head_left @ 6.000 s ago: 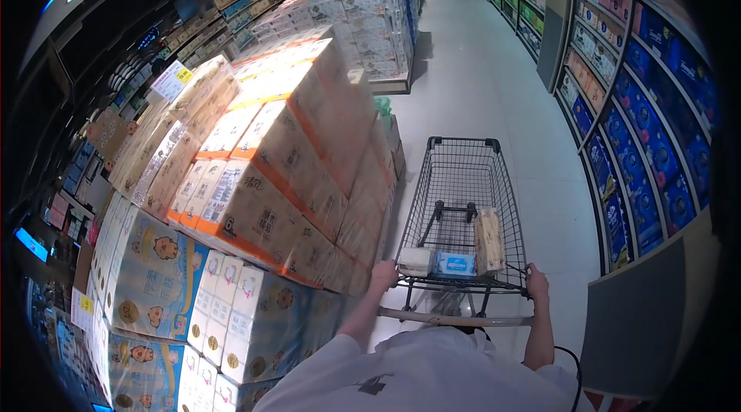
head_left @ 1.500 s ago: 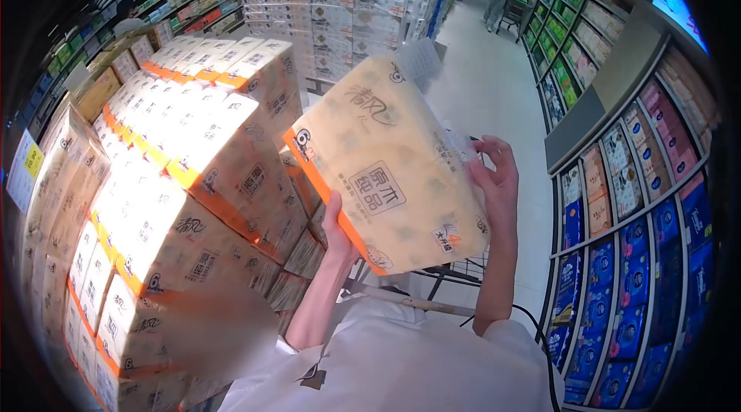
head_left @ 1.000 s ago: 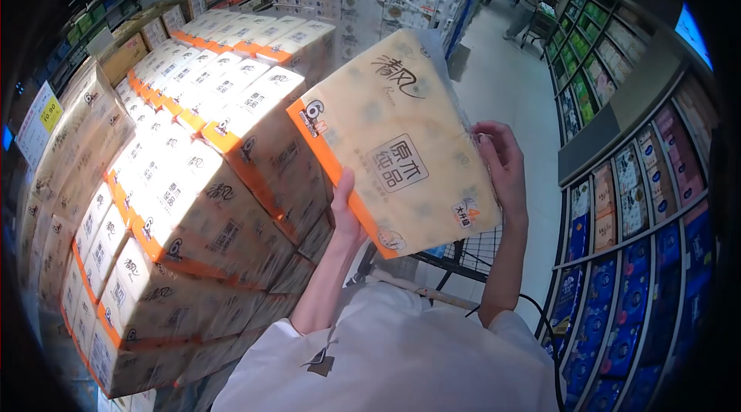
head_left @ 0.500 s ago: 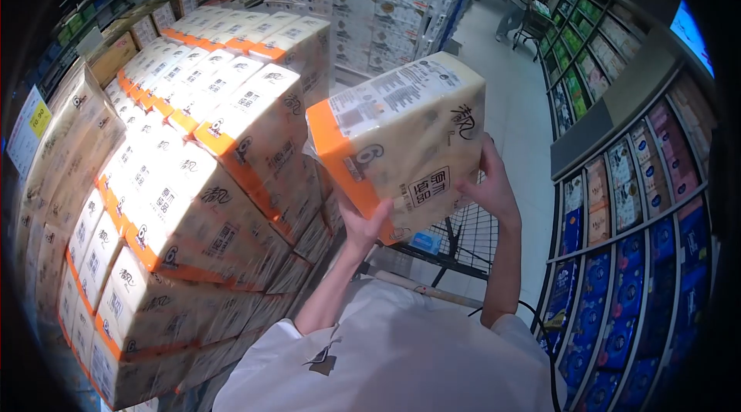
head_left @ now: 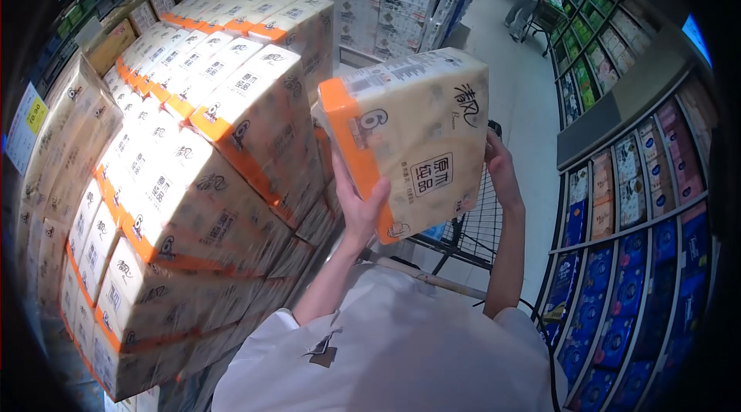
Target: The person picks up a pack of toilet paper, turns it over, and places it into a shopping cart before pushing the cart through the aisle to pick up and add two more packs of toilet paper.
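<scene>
1. Quick update from the remote seat. A second ago the tissue pack (head_left: 413, 142) had its big front label flat toward the camera. Now it's tipped, so the orange end and the small-print top panel show as well.
2. Since half a second ago it has barely shifted, just drifted a touch to the right. My read is that it's being turned over for a look, not set down anywhere.
3. The left hand (head_left: 361, 207) is clamped on the lower orange corner, with the thumb across the front face.
4. The right hand (head_left: 500, 173) is pressed against the pack's right side. Its fingers are mostly hidden behind the pack, but it's clearly helping to hold it up.
5. The pack is in the air at chest height, just off the right edge of the stack of matching packs (head_left: 216, 150) and above the near edge of the shopping cart (head_left: 471, 231). It touches neither.
6. Looks-wise, it's a cream plastic-wrapped block with an orange band, a "6" logo and dark script lettering. The wrap is glossy, a bit crinkled and soft-looking.
7. Blue packs line the shelf (head_left: 641, 204) on the right.
</scene>
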A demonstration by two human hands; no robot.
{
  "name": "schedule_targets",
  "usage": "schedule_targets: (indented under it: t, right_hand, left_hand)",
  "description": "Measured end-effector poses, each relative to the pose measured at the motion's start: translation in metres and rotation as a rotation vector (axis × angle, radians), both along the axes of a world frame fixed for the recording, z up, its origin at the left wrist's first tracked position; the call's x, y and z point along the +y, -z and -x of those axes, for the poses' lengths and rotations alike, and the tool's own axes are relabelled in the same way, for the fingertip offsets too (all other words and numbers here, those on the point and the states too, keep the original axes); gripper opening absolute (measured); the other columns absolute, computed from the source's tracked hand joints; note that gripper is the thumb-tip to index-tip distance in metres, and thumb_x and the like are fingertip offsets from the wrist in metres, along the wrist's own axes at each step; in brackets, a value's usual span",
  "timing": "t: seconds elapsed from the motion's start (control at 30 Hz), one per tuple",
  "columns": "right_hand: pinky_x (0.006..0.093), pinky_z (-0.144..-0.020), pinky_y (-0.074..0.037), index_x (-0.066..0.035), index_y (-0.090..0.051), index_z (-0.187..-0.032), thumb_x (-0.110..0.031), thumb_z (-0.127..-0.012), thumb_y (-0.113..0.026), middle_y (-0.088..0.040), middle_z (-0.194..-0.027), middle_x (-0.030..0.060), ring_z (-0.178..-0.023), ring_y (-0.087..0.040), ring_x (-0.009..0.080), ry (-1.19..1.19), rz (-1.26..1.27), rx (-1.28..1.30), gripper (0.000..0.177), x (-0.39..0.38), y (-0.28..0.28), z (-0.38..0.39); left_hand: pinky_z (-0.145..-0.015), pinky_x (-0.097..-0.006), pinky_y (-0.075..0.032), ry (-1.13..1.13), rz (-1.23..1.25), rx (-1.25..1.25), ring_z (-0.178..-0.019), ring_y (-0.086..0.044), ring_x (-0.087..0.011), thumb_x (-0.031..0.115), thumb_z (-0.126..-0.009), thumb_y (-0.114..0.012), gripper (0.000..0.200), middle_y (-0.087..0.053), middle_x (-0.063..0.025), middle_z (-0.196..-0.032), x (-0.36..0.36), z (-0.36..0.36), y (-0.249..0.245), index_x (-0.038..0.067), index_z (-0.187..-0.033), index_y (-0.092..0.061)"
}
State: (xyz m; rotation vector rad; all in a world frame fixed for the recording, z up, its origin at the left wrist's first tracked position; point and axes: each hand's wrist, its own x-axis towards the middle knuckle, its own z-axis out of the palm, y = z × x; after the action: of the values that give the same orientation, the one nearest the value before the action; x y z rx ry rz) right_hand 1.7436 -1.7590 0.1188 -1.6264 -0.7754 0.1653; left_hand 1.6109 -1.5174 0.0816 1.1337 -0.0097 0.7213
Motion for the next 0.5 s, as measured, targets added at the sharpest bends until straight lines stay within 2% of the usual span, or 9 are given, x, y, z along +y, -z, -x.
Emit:
schedule_targets:
  t: [0.03,0.13,0.17,0.2,0.27,0.3,0.37,0.47,0.5]
  right_hand:
    - [0.0395,-0.108,-0.036,-0.002,-0.042,-0.144,-0.069,-0.09,-0.05,-0.051,-0.139,0.0135,-0.122,-0.052,0.0231,-0.018,-0.049,0.029,0.086,0.0,0.001,0.001]
    - [0.0384,-0.109,-0.034,-0.001,-0.045,-0.141,-0.066,-0.094,-0.044,-0.05,-0.138,0.0133,-0.125,-0.049,0.023,-0.081,-0.184,0.106,0.081,0.0,0.007,0.001]
    - [0.0384,-0.109,-0.032,0.0,-0.046,-0.141,-0.063,-0.095,-0.043,-0.05,-0.137,0.013,-0.127,-0.048,0.0228,-0.114,-0.218,0.124,0.078,0.0,0.01,-0.002]
    - [0.0383,-0.11,-0.031,0.0,-0.047,-0.14,-0.06,-0.096,-0.043,-0.049,-0.137,0.0127,-0.128,-0.046,0.0226,-0.146,-0.252,0.14,0.075,0.0,0.011,-0.005]
    - [0.0385,-0.111,-0.03,0.001,-0.05,-0.137,-0.057,-0.097,-0.043,-0.046,-0.136,0.0128,-0.131,-0.042,0.023,-0.068,-0.08,0.024,0.071,0.002,0.008,-0.005]
    - [0.0386,-0.111,-0.029,0.002,-0.051,-0.136,-0.056,-0.097,-0.043,-0.045,-0.136,0.0128,-0.133,-0.04,0.0232,-0.029,0.009,-0.031,0.07,0.004,0.007,-0.004]
    - [0.0383,-0.112,-0.028,0.002,-0.053,-0.134,-0.053,-0.098,-0.043,-0.042,-0.137,0.0122,-0.135,-0.037,0.0239,0.038,-0.015,-0.016,0.067,0.011,0.015,-0.005]
    - [0.0368,-0.113,-0.025,0.002,-0.053,-0.133,-0.052,-0.098,-0.042,-0.038,-0.142,0.0119,-0.137,-0.034,0.0258,0.155,-0.001,-0.088,0.065,0.017,0.017,-0.003]
    - [0.0366,-0.114,-0.025,0.002,-0.052,-0.135,-0.051,-0.098,-0.044,-0.039,-0.142,0.0119,-0.137,-0.035,0.0257,0.193,0.035,-0.16,0.065,0.018,0.017,-0.004]
  left_hand:
    - [-0.103,-0.0404,-0.042,0.024,-0.01,-0.048,-0.125,-0.048,-0.0248,0.025,-0.089,-0.066,0.084,-0.043,-0.0158,-0.14,0.003,-0.003,-0.002,0.002,-0.152,-0.016]
    - [-0.095,-0.0394,-0.051,0.235,0.417,0.113,-0.12,-0.054,-0.0237,0.032,-0.095,-0.059,0.067,-0.047,-0.0142,-0.136,0.004,-0.006,-0.018,0.004,-0.146,-0.027]
    - [-0.093,-0.0404,-0.054,0.358,0.607,0.199,-0.115,-0.058,-0.0257,0.033,-0.098,-0.055,0.056,-0.053,-0.0155,-0.132,0.01,-0.01,-0.014,0.004,-0.142,-0.036]
    - [-0.094,-0.0403,-0.053,0.447,0.675,0.244,-0.115,-0.059,-0.0254,0.034,-0.098,-0.054,0.055,-0.053,-0.0156,-0.132,0.016,-0.011,-0.01,0.004,-0.142,-0.037]
    - [-0.097,-0.0401,-0.051,0.625,0.815,0.335,-0.113,-0.059,-0.025,0.036,-0.099,-0.051,0.053,-0.054,-0.0159,-0.132,0.023,-0.01,-0.008,0.005,-0.141,-0.04]
    - [-0.096,-0.0392,-0.051,0.65,0.823,0.368,-0.111,-0.06,-0.0245,0.037,-0.099,-0.051,0.05,-0.057,-0.0148,-0.128,0.024,-0.009,-0.006,0.006,-0.137,-0.045]
    - [-0.093,-0.0375,-0.052,0.705,0.839,0.44,-0.107,-0.062,-0.0237,0.04,-0.098,-0.05,0.046,-0.062,-0.0126,-0.121,0.022,-0.006,-0.001,0.007,-0.131,-0.053]
    - [-0.09,-0.0354,-0.052,0.843,0.997,0.403,-0.105,-0.063,-0.0214,0.039,-0.097,-0.052,0.043,-0.065,-0.0083,-0.118,0.021,-0.009,0.03,0.007,-0.125,-0.057]
    - [-0.09,-0.0348,-0.052,0.897,0.952,0.356,-0.104,-0.063,-0.0211,0.039,-0.097,-0.051,0.043,-0.065,-0.0074,-0.117,0.021,-0.01,0.04,0.008,-0.125,-0.058]
